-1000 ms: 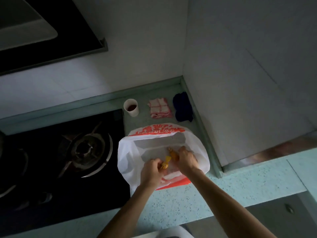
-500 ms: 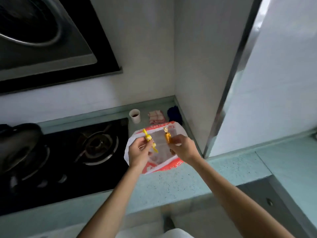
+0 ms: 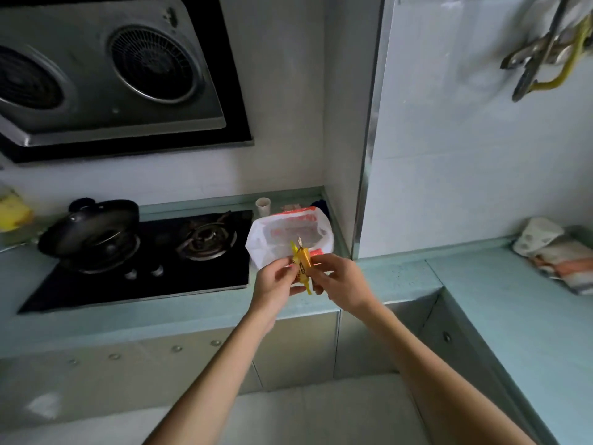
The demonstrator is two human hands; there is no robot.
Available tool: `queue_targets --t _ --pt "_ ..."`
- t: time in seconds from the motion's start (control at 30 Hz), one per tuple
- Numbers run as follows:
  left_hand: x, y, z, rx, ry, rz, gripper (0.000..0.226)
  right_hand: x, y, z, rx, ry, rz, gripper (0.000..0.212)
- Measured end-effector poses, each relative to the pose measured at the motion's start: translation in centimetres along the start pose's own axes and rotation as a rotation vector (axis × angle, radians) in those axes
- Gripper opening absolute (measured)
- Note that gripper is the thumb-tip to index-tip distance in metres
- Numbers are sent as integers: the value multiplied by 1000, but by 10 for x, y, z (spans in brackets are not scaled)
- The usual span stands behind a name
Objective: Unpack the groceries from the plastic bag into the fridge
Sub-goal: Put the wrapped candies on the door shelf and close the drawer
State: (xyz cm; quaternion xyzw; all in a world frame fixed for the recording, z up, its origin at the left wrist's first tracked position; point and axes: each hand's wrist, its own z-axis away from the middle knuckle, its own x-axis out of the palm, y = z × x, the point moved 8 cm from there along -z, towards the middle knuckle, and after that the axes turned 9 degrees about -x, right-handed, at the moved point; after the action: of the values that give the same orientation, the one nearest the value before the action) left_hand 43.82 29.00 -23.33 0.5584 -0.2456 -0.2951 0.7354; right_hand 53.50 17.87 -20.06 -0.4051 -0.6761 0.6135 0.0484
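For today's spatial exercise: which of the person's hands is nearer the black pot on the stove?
Left. The left hand is right of the pot, across the burner; the right hand lies farther right, beyond the yellow packets both hands hold.

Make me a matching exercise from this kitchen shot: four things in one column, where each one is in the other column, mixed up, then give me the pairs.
Things
1. yellow packets
2. black pan
3. white cup
4. folded cloths

Places
A. on the stove
B. at the back of the counter, behind the plastic bag
C. on the far right stretch of the counter
D. held between the left hand and the right hand

Pairs: 1-D, 2-A, 3-B, 4-C
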Motion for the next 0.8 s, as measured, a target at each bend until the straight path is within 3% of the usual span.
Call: queue_targets --t 0.2,0.43,0.6,0.8 --pt "10 -18 114 -2 5 48 28 3 -34 89 -45 -99 37 23" --pt "-33 -68 249 -24 236 130 21 58 -69 208 -109 -326 -186 24" --pt "-87 -85 343 -26 315 212 20 120 -106 264 -122 -447 -251 31" --pt "-192 -106 451 -21 540 279 25 219 -185 319 -147 -624 -295 15"
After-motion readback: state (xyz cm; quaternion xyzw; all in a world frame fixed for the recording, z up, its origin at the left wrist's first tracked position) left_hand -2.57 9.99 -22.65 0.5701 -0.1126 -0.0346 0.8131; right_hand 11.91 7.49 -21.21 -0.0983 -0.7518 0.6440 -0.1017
